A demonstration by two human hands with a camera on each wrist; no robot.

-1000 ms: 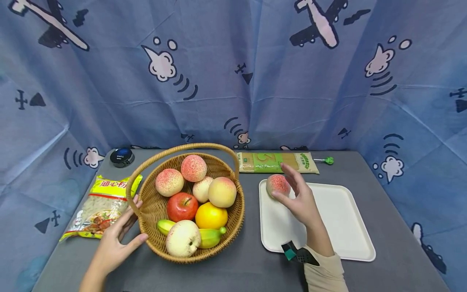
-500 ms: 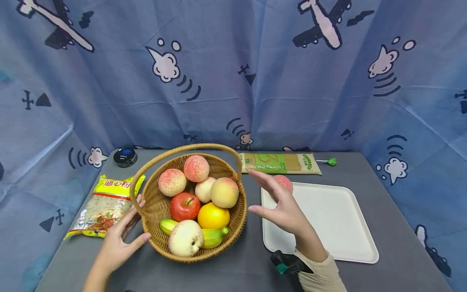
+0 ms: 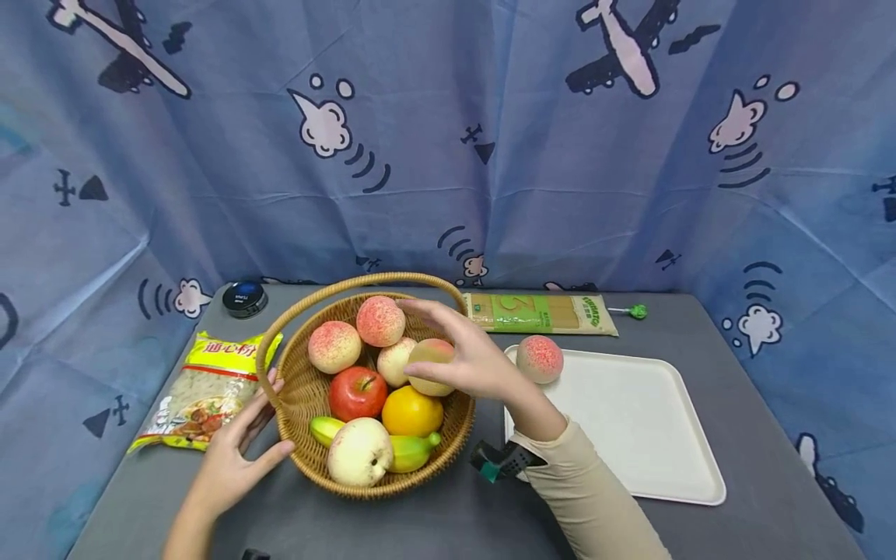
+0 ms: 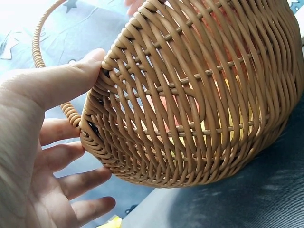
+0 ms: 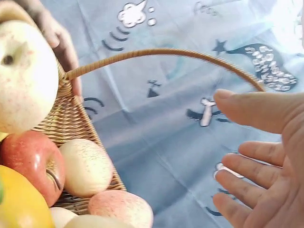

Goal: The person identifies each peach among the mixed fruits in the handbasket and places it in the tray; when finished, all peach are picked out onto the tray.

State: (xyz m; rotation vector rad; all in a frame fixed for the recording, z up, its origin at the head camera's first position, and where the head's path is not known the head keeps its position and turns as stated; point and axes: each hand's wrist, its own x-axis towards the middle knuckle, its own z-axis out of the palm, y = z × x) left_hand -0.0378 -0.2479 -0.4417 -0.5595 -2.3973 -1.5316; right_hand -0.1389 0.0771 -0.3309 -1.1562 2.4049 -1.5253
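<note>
A wicker basket (image 3: 297, 397) with an arched handle (image 3: 371, 278) holds a red apple (image 3: 358, 393), an orange (image 3: 413, 411), a banana (image 3: 415, 453), a pale round fruit (image 3: 360, 453) and several peaches. My left hand (image 3: 234, 463) touches the basket's left side, thumb at the rim and fingers near the handle's base; the left wrist view shows its fingers fairly straight. Over the basket's right side, my right hand (image 3: 476, 358) has its thumb and fingers spread apart around a yellowish peach (image 3: 432, 352), partly covering it. The right wrist view shows nothing in its palm.
Right of the basket, a white tray (image 3: 630, 420) carries one reddish peach (image 3: 540, 358) in its back left corner. Behind lie a noodle packet (image 3: 539, 313) and a green lollipop (image 3: 637, 312). At left are a yellow pasta bag (image 3: 203, 389) and a round dark tin (image 3: 245, 299).
My right hand has moved left from beside the peach on the tray to over the basket's right side. My left hand stays at the basket's left rim. The view has shifted slightly.
</note>
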